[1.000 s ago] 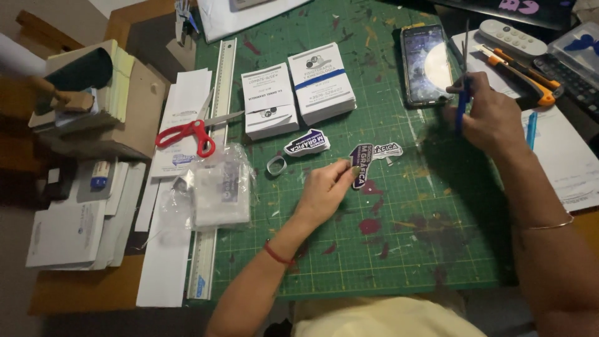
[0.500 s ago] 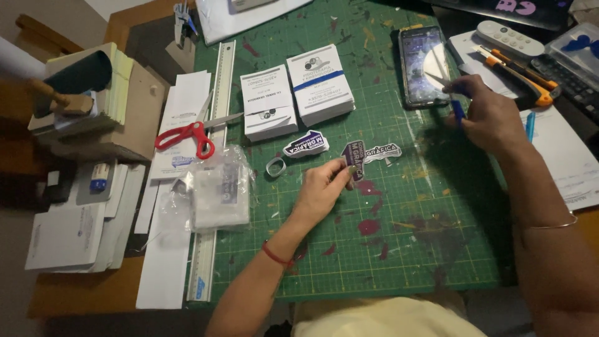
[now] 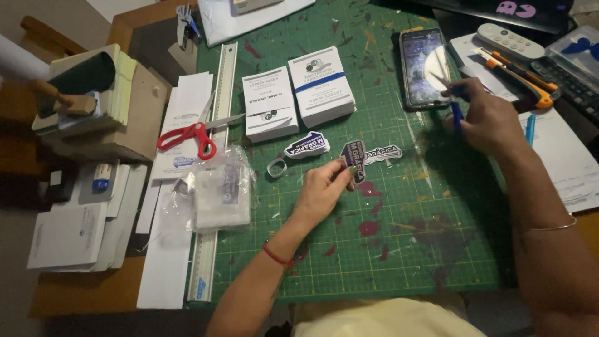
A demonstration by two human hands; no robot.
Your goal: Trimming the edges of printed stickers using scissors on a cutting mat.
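Two hands work mid-frame: left hand pinches a purple sticker on the mat, right hand grips small scissors, so trimming seems underway, needing the two brought together.

Right hand motion-blurred beside phone; blue-handled tool in its grip indistinct, kind unclear. Keyboard right of phone cut by frame edge. Plastic bag contents unreadable.
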